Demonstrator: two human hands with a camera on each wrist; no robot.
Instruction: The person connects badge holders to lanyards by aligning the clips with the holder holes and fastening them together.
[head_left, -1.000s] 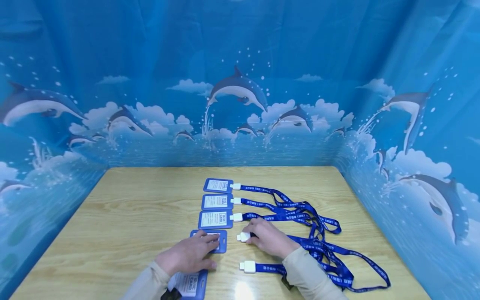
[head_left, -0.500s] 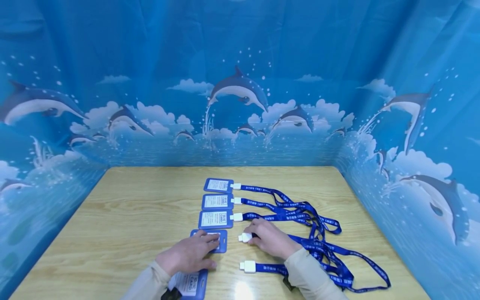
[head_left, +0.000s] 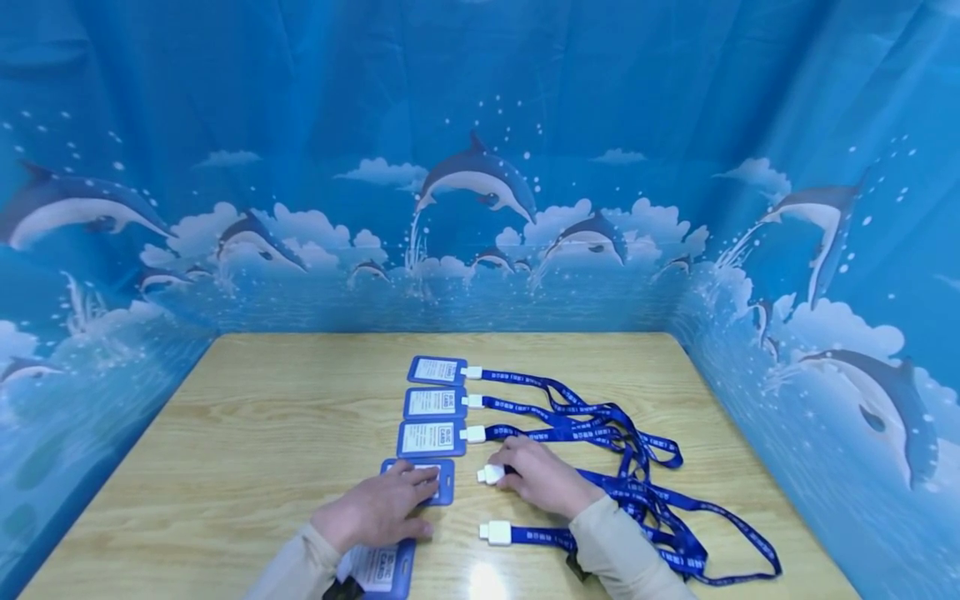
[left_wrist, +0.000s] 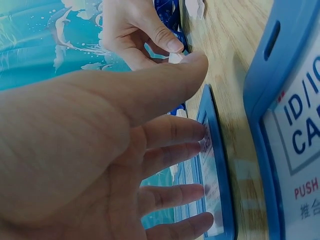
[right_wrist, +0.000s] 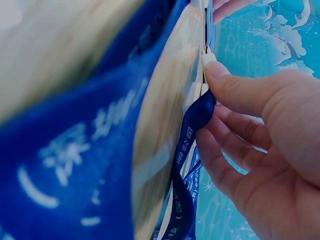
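Observation:
My left hand [head_left: 378, 508] rests its outstretched fingertips on a blue ID card holder [head_left: 447, 483], the fourth down in the column. In the left wrist view those fingers [left_wrist: 172, 195] press on the card face. My right hand [head_left: 543, 477] pinches the white clip [head_left: 491, 474] of a blue lanyard [right_wrist: 192, 125] between thumb and fingers. A small gap lies between that clip and the slotted end of the holder. Below, a nearer card holder [head_left: 382, 571] sits partly under the left wrist, with another lanyard's white clip [head_left: 496, 533] to its right, apart from it.
Three card holders [head_left: 431, 438] lie in a column farther back, each with a white clip at its right end. Their lanyard straps tangle with the others in a heap [head_left: 637, 500] at the right of the wooden table [head_left: 247, 433]. A dolphin-print curtain [head_left: 480, 275] surrounds the table.
The right hand and the clip it pinches have shifted very slightly to the right. The left hand stays in place on the card holder.

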